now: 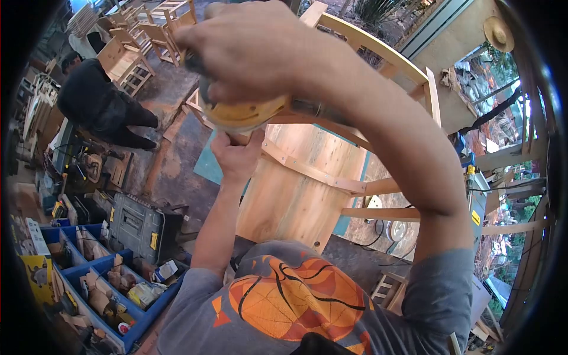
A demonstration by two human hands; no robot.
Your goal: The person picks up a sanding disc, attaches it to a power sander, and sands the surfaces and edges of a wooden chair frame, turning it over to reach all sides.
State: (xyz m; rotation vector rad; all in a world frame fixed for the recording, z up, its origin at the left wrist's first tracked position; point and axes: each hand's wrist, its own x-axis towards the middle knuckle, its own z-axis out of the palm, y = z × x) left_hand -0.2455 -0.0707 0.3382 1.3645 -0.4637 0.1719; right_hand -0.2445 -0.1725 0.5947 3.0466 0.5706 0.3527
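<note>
High in the view, my right hand (254,47) is wrapped over the top of a yellow and black random orbit sander (245,112), slightly blurred. Just below the sander's pad, my left hand (235,157) grips the end of a wooden piece (239,139), its thumb and fingers on either side. Much of that piece is hidden behind the sander. Behind my hands a piece of wooden furniture (296,189) lies tipped, with a broad panel, a cross rail (313,171) and legs.
A blue divided crate (133,319) of parts and a grey tool case (139,222) stand at lower left. Someone in dark clothes (97,97) bends over at left. Wooden chairs (124,59) stand behind. A cable (370,239) runs below the furniture at right.
</note>
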